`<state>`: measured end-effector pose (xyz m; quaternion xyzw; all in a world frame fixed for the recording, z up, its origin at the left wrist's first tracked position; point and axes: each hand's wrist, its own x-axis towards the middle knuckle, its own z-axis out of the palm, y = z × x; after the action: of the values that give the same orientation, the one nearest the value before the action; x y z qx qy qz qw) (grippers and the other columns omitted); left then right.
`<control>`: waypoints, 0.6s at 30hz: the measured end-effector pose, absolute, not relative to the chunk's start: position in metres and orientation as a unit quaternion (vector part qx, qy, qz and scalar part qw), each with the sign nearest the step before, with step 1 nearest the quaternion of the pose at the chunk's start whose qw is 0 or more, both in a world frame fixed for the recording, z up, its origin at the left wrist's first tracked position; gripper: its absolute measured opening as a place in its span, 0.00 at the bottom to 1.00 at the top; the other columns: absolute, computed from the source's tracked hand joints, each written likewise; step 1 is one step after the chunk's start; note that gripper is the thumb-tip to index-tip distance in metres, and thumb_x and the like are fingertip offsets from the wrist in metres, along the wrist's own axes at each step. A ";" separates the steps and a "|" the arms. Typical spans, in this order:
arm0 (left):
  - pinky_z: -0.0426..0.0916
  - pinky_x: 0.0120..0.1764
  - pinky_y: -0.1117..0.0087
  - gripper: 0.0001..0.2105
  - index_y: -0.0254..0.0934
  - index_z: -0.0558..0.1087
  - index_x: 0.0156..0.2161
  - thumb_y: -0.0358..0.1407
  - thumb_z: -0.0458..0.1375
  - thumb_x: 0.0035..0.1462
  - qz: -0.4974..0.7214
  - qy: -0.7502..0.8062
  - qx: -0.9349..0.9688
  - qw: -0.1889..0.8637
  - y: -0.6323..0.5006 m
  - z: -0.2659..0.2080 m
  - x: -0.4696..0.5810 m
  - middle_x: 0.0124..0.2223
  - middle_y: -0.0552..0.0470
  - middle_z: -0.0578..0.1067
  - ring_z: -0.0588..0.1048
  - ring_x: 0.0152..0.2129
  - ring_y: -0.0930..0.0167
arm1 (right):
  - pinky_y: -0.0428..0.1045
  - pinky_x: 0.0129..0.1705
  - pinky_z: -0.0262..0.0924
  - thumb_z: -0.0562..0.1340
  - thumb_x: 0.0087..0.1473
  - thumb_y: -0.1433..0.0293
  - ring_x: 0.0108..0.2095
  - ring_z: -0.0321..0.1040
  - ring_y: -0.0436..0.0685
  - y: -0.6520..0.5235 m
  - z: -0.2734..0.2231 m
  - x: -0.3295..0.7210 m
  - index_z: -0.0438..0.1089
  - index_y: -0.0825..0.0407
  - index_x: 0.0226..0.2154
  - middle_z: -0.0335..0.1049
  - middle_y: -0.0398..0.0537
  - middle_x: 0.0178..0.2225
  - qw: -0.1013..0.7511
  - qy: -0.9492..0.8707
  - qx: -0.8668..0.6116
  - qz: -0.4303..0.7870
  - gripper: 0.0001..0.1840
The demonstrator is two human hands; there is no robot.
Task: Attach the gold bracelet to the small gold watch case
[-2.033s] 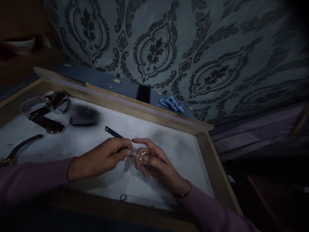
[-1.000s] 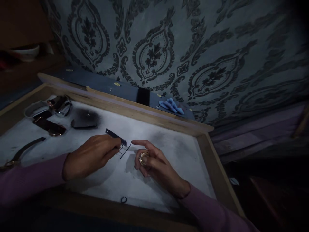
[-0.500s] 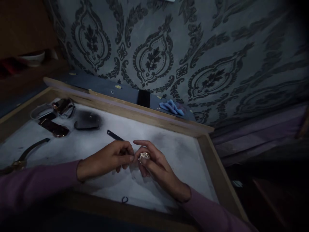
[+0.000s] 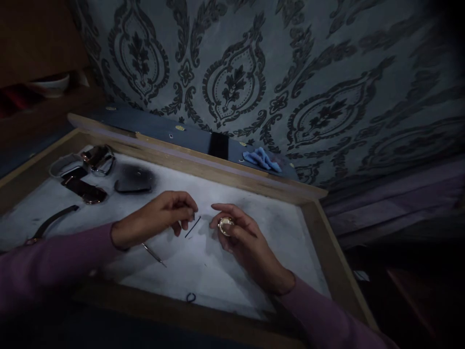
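Note:
Between the thumb and fingers of my right hand (image 4: 247,237) is a small, round, gold-rimmed watch case (image 4: 220,226) with a pale face, no strap visible. My left hand (image 4: 170,213) hovers to its left, thumb and fingers pinched together. A tiny dark bit shows at those fingertips, too small to name. Just right of them is a thin dark stick (image 4: 192,227); whether it lies on the white surface or is held, I cannot tell. Below my left wrist lies a slim metal screwdriver-like tool (image 4: 154,254), its far end hidden by the wrist.
A wooden-rimmed tray (image 4: 327,232) with a white bottom surrounds the work. Several watches (image 4: 85,189) lie at its left, beside a dark rounded object (image 4: 133,180). A small dark open loop (image 4: 191,297) sits near the front rim. Behind the tray is a blue cloth (image 4: 261,159).
My hands have drawn apart and up slightly. The watch case has turned, showing its round face. The flat dark strip beyond my left hand is gone from view; the thin stick and metal tool now show.

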<state>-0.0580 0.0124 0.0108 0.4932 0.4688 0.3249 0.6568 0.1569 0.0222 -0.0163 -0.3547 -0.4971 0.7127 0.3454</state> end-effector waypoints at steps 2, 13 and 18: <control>0.65 0.25 0.74 0.07 0.33 0.68 0.36 0.36 0.57 0.55 0.315 0.506 0.554 0.581 0.016 0.015 -0.072 0.26 0.55 0.69 0.68 0.22 0.75 | 0.43 0.22 0.52 0.57 0.55 0.72 0.21 0.59 0.45 0.026 -0.019 0.162 0.69 0.50 0.45 0.68 0.44 0.34 0.328 -0.530 -0.400 0.672 0.14; 0.64 0.33 0.70 0.10 0.35 0.69 0.38 0.33 0.46 0.64 0.153 0.546 0.782 0.259 -0.007 0.014 -0.119 0.35 0.51 0.74 0.72 0.30 0.70 | 0.53 0.35 0.64 0.55 0.61 0.71 0.36 0.68 0.58 0.023 -0.026 0.170 0.69 0.50 0.42 0.71 0.49 0.36 0.262 -0.773 -0.379 0.437 0.09; 0.63 0.36 0.71 0.09 0.36 0.69 0.39 0.32 0.46 0.65 0.143 0.508 0.806 0.268 -0.020 0.015 -0.117 0.36 0.51 0.73 0.71 0.32 0.70 | 0.51 0.32 0.63 0.57 0.59 0.74 0.34 0.67 0.57 0.022 -0.025 0.167 0.70 0.49 0.40 0.68 0.49 0.37 0.269 -0.801 -0.362 0.393 0.09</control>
<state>-0.1172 -0.0203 0.0150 0.8061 0.5077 0.1427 0.2683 0.1675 0.0215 -0.0254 -0.3623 -0.8014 0.3927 0.2688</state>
